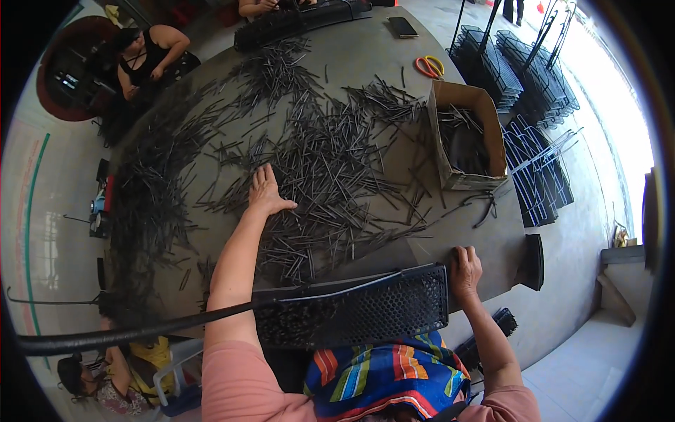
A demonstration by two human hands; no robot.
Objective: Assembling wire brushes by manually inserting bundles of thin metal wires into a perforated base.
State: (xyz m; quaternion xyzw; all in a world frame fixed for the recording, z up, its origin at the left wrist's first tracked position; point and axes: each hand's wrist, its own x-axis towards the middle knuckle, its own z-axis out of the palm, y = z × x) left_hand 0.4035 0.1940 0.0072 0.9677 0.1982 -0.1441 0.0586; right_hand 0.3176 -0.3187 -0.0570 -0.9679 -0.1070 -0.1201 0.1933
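My left hand [266, 191] reaches over a loose pile of thin black strips [327, 158], fingers spread and palm down, holding nothing. At the table's near edge, in front of my body, lies a long black perforated tray [373, 306]. A black rod [140, 332] runs from it to the left, crossing in front of my left forearm. My right hand [465, 271] is at the right end of the tray with its fingers curled. Whether it grips the tray's end or something small is hidden.
An open cardboard box [467, 137] with black pieces, orange-and-yellow-handled scissors [429, 67] and a phone [403, 27] are on the table [485, 235]. Black wire racks [489, 67] stand on the floor at right. Other people sit at the far side and left.
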